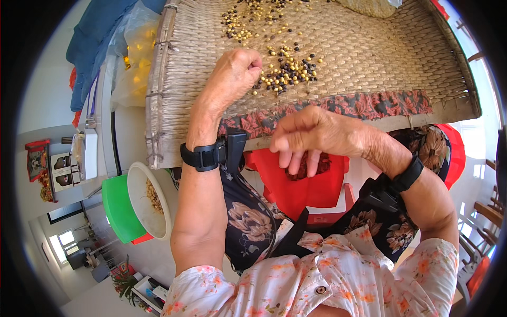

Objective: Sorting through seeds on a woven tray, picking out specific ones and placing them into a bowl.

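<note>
A woven tray [356, 51] lies before me, with a patterned cloth strip [368, 105] along its near edge. Yellow and black beans [289, 73] form a loose pile on it, and more beans [241, 23] are scattered farther back. My left hand [241, 71] is curled just left of the pile; whether beans are inside its fingers is hidden. My right hand [313, 138] hangs over the near edge, above a red bag [273, 174], its fingers apart and downward, with nothing visible in them. Dark reddish bits partly show in the bag behind the fingers.
A pale sack [368, 6] rests at the tray's far side. To the left are a white bowl [136, 198] with peanut-like pieces, a green container [119, 210] and a clear plastic bag [136, 59]. Below the red bag stands a red and white box [324, 216], between the person's legs.
</note>
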`<action>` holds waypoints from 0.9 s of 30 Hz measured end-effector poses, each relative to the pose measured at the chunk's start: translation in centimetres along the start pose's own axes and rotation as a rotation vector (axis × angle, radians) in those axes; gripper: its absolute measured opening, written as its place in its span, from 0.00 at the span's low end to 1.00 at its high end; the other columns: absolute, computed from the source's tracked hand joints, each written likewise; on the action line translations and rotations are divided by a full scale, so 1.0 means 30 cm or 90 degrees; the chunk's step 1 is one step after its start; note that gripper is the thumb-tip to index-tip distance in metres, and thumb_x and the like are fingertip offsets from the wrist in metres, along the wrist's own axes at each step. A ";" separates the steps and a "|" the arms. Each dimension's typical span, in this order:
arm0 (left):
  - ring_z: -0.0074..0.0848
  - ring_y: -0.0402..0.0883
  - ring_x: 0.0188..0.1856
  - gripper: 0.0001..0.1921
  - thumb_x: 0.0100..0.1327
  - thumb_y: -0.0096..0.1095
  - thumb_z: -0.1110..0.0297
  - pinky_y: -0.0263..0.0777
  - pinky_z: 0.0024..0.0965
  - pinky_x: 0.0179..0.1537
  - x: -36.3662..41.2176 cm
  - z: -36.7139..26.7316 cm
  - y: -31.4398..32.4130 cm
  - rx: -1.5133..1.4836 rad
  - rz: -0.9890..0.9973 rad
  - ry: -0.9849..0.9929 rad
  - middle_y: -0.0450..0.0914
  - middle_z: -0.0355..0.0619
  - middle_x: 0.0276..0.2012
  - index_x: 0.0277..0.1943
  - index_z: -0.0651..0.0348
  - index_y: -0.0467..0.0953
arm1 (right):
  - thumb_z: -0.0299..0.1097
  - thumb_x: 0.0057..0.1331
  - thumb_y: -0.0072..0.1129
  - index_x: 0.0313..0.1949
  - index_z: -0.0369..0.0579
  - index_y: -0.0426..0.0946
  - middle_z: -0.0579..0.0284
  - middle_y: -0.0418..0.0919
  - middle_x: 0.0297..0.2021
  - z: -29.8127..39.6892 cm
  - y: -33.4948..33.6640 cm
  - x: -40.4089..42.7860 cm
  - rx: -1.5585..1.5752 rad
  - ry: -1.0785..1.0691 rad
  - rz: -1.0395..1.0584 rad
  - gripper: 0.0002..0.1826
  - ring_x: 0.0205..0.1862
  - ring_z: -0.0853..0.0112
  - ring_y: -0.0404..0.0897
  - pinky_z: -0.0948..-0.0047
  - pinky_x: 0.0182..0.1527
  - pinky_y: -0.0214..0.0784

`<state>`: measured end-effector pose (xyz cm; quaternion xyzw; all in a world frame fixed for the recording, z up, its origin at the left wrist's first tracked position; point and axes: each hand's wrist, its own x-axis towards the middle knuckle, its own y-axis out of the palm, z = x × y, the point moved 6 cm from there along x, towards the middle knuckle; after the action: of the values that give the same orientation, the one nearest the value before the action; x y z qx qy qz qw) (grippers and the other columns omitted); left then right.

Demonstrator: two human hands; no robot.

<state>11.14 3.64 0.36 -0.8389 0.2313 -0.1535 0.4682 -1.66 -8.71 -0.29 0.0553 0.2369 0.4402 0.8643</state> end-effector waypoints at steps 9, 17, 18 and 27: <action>0.41 0.79 0.31 0.06 0.55 0.58 0.75 0.71 0.37 0.34 0.007 -0.051 0.021 0.097 -0.042 0.137 0.79 0.54 0.27 0.34 0.68 0.76 | 0.72 0.67 0.26 0.57 0.30 0.66 0.36 0.73 0.54 0.028 -0.065 0.038 0.445 -0.164 -0.006 0.48 0.55 0.53 0.76 0.60 0.53 0.72; 0.48 0.80 0.37 0.03 0.53 0.58 0.78 0.72 0.43 0.39 0.000 -0.051 0.010 0.069 -0.049 0.122 0.80 0.57 0.30 0.30 0.66 0.77 | 0.75 0.64 0.24 0.57 0.27 0.64 0.36 0.71 0.55 0.049 -0.064 0.040 0.589 -0.212 0.044 0.53 0.59 0.49 0.72 0.53 0.62 0.63; 0.47 0.80 0.37 0.02 0.53 0.58 0.78 0.72 0.43 0.39 0.002 -0.054 0.008 0.054 -0.047 0.102 0.80 0.57 0.30 0.30 0.65 0.77 | 0.75 0.63 0.25 0.58 0.27 0.63 0.35 0.70 0.56 0.052 -0.068 0.036 0.595 -0.225 0.045 0.54 0.59 0.49 0.71 0.52 0.62 0.63; 0.44 0.78 0.34 0.07 0.51 0.58 0.79 0.71 0.40 0.37 -0.021 -0.045 0.008 -0.072 -0.082 0.087 0.77 0.54 0.29 0.34 0.66 0.77 | 0.80 0.59 0.26 0.60 0.26 0.61 0.34 0.68 0.58 0.065 -0.103 0.036 0.631 -0.287 0.054 0.58 0.61 0.48 0.69 0.52 0.64 0.60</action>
<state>9.92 2.89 0.81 -0.8647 0.2164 -0.2267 0.3925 2.05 -9.51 0.10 0.5586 0.2220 0.2877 0.7456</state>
